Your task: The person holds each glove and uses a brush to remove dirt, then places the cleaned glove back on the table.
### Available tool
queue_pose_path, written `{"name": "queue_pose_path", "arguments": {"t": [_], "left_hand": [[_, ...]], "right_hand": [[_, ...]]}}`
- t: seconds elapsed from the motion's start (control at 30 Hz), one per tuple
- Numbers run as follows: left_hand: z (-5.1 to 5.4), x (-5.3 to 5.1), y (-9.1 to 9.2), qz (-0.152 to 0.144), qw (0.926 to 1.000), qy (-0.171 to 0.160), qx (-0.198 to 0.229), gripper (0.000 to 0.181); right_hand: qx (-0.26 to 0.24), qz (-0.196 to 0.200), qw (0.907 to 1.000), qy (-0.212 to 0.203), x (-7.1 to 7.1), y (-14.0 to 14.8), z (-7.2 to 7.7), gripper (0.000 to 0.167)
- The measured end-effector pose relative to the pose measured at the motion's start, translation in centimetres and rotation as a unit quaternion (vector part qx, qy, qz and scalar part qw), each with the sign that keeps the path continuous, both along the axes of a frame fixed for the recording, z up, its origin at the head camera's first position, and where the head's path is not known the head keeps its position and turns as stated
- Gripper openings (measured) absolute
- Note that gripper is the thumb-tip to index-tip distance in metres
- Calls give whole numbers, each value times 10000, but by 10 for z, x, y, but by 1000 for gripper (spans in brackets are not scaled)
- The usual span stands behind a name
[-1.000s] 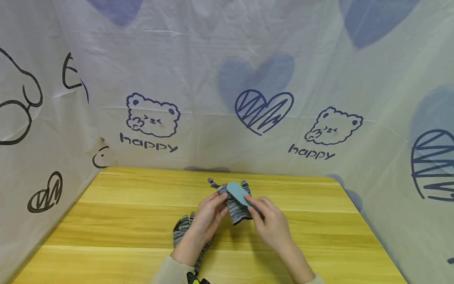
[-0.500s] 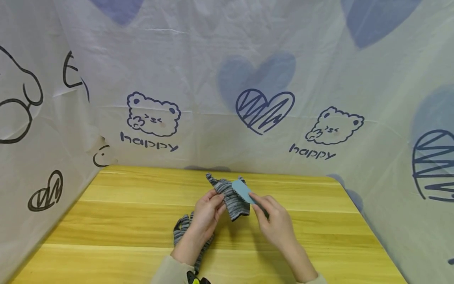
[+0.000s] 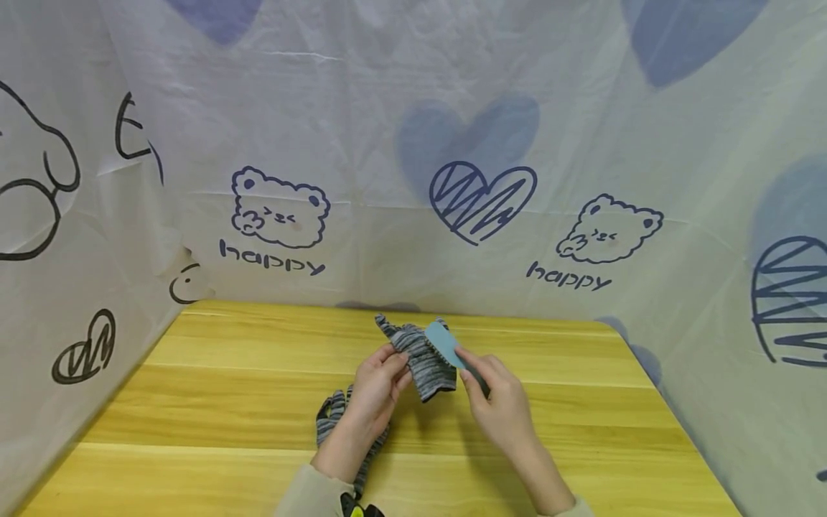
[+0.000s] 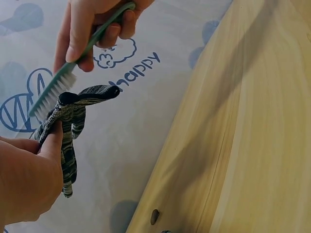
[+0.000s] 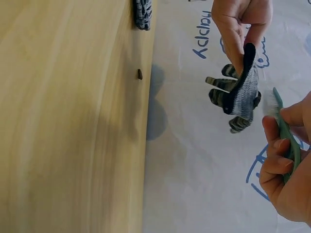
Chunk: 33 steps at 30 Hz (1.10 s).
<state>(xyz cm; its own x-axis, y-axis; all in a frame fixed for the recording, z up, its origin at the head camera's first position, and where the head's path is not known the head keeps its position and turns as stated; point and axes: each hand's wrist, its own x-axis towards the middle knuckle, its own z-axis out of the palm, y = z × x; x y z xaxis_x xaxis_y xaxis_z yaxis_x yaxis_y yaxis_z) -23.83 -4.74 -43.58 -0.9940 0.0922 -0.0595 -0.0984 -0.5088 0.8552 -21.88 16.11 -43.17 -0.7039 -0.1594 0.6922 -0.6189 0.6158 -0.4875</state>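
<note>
A grey-and-black striped knit glove (image 3: 423, 366) is held up above the table by my left hand (image 3: 377, 388), its thumb and fingers pinching the left edge. My right hand (image 3: 504, 406) grips a blue-green brush (image 3: 442, 343) by its handle. In the left wrist view the brush's white bristles (image 4: 53, 94) face the glove (image 4: 68, 121), close against its surface. From the right wrist side, the glove (image 5: 243, 92) hangs with its dark cuff and several fingers showing, and the brush (image 5: 286, 136) stands just beside it.
A second striped glove (image 3: 329, 420) lies on the wooden table (image 3: 581, 431), partly hidden under my left forearm. A small dark speck (image 4: 154, 217) sits on the wood. Printed white sheeting (image 3: 388, 237) encloses the back and sides.
Over the last second the glove has tilted and spread flatter in my left hand. The brush shifted slightly right across it, then moved up a little during the last half second.
</note>
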Motion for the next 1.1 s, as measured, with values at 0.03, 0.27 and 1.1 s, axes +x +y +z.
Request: {"name": "queue_pose_path", "arguments": {"t": [0.03,0.27,1.1], "left_hand": [[0,0,0,5,10000,-14,17,52],[1,-1,-3,50,10000,63,47,58],[3,-6,-12,74,9999,107,88,53]], "right_hand": [[26,13,10000,-56,0,0,-1,38],[35,-137,9989,-444,-2,1,-4,38],[-114,-289,9988,-386,-4,6,0,37]]}}
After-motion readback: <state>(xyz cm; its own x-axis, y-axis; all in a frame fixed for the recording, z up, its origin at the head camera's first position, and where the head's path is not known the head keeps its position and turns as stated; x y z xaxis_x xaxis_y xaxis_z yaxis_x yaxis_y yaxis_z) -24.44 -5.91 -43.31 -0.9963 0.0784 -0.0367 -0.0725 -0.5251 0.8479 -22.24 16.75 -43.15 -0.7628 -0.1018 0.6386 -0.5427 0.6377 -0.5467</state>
